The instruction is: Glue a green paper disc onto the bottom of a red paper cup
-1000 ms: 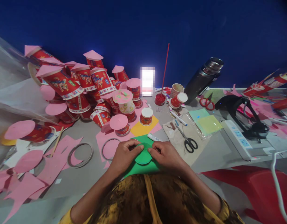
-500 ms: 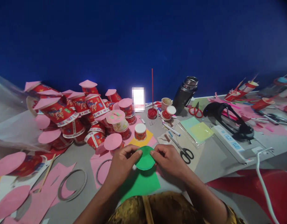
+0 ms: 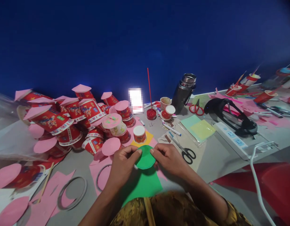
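Observation:
Between my hands is a round green paper disc [image 3: 145,157], held up above a green paper sheet [image 3: 145,185]. My left hand [image 3: 126,160] pinches the disc's left edge with thumb and fingers. On the opposite edge, my right hand [image 3: 167,157] pinches it the same way. Just beyond the disc, a small red cup with a white top [image 3: 139,134] stands on yellow and pink paper. Black-handled scissors [image 3: 187,154] lie to the right of my right hand.
Red paper cups with pink tops [image 3: 74,110] are heaped at the left. Grey rings [image 3: 85,191] lie on pink paper. A dark flask [image 3: 182,94], red-handled scissors [image 3: 196,109], a power strip [image 3: 232,139] and a black object [image 3: 249,128] are at the right.
The view has shifted slightly, so most of the tabletop things appear a little further left. Both hands still grip the green disc in nearly the same pose.

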{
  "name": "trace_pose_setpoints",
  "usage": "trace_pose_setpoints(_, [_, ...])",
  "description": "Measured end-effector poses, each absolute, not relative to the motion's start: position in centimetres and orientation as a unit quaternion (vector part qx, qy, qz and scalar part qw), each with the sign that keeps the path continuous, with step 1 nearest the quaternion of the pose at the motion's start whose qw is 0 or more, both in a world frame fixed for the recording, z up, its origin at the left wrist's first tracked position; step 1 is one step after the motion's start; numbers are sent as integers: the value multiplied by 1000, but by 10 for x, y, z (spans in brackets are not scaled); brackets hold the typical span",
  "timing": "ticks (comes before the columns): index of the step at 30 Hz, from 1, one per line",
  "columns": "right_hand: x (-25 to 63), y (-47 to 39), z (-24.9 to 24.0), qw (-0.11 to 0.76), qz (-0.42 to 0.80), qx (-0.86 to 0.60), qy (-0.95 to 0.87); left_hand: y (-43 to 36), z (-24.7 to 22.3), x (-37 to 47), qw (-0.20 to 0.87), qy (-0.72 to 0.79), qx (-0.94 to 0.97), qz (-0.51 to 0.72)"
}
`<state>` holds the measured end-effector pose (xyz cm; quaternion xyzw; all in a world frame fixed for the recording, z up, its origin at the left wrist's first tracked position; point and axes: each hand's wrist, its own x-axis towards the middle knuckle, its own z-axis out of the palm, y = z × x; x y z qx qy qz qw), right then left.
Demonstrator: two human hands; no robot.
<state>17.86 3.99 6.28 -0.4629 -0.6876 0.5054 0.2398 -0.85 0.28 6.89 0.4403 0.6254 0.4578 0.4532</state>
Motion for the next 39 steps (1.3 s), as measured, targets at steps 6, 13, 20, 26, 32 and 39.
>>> trace_pose_setpoints(6, [178,42,62,225,473,-461,-716,5,65,-7,474,635,429,433])
trace_pose_setpoints(13, [177,43,61,213,450,-456,-738,5,62,-9,452,634,457,429])
trace_pose_setpoints(20, [177,44,61,210,432,-460,-747,5,62,-8,471,626,446,433])
trace_pose_setpoints(26, [178,43,64,206,425,-459,-752,4,63,-9,455,619,468,437])
trace_pose_setpoints(32, [180,40,69,203,406,-465,-760,0,68,-15,460,595,505,423])
trace_pose_setpoints(39, [179,33,71,220,397,-467,-759,-10,63,-13,422,624,519,403])
